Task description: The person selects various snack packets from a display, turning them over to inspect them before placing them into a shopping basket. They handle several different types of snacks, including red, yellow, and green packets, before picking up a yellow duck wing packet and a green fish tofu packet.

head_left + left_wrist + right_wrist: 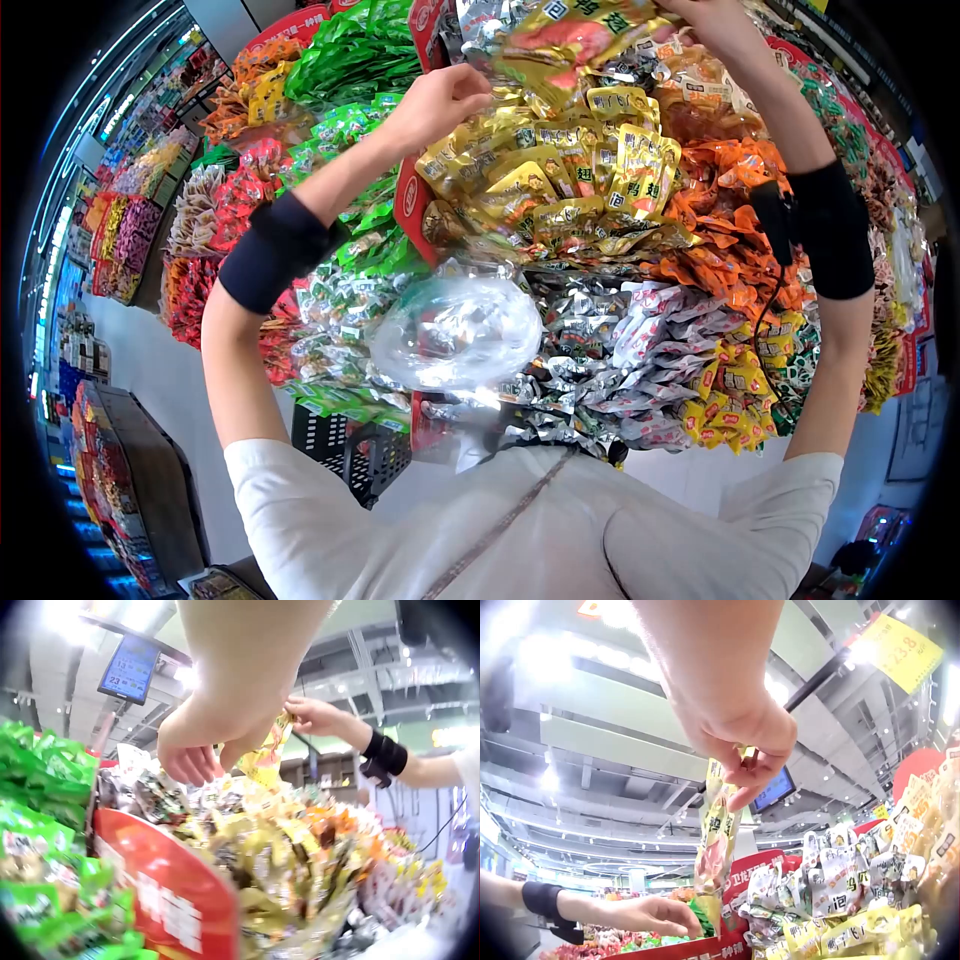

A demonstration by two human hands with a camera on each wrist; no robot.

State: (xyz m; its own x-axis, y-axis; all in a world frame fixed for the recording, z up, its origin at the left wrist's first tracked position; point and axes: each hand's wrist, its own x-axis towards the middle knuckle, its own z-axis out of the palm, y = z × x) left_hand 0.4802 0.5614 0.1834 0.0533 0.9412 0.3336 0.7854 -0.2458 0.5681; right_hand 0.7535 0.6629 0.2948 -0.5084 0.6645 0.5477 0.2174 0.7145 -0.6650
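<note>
Our hands are apart: the right hand (pixel 718 28) pinches a yellow packet (pixel 585 50) by its top, while the left hand (pixel 440 105) hangs near it, fingers loosely bent; we cannot tell whether they touch it. The packet hangs above a heap of gold packets (pixel 545 185), whose fronts we read as 鸭, 翅 and 包. On the silver packets (pixel 836 881) behind we make out 泡, and on a red sign (pixel 712 952) the characters 一种辣. A yellow price card (pixel 909 651) reads 23.8; a hanging screen (pixel 129 669) shows 13 and 23. A red divider (pixel 410 205) edges the gold heap on our left, with green packets (pixel 355 55) beyond it and orange packets (pixel 735 200) on our right. We see open air between our hands. Clear plastic bags (pixel 460 330) lie nearest us, a black basket (pixel 375 460) sits lower down, pale floor (pixel 190 400) stretches leftward, and a lit ceiling (pixel 607 742) spans overhead.
</note>
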